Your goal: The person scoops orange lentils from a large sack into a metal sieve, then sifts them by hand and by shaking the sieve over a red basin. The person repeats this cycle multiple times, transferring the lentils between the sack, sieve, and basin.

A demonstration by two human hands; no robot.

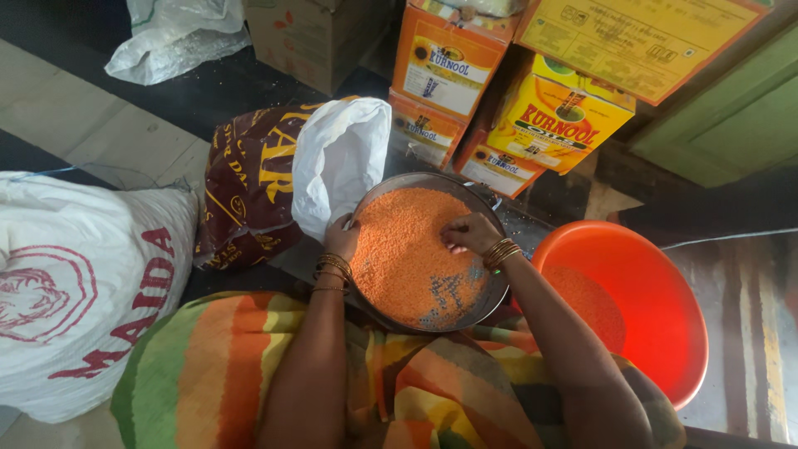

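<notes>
Carefully, with left hand (340, 239) gripping rim of round metal tray (492, 293) of orange lentils (403, 249) on lap, right hand (470, 234) pinching into grains, probably spilling some toward orange plastic tub (657, 308) if tilted.

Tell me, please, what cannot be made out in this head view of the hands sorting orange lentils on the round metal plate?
- Left hand: its fingers are hidden behind the metal plate's rim.
- Right hand: fingertips are curled onto the lentils; whether they pinch anything is too small to tell.
- Orange tub: its depth of lentils cannot be judged.
- White sack: cut off by the left edge.
</notes>
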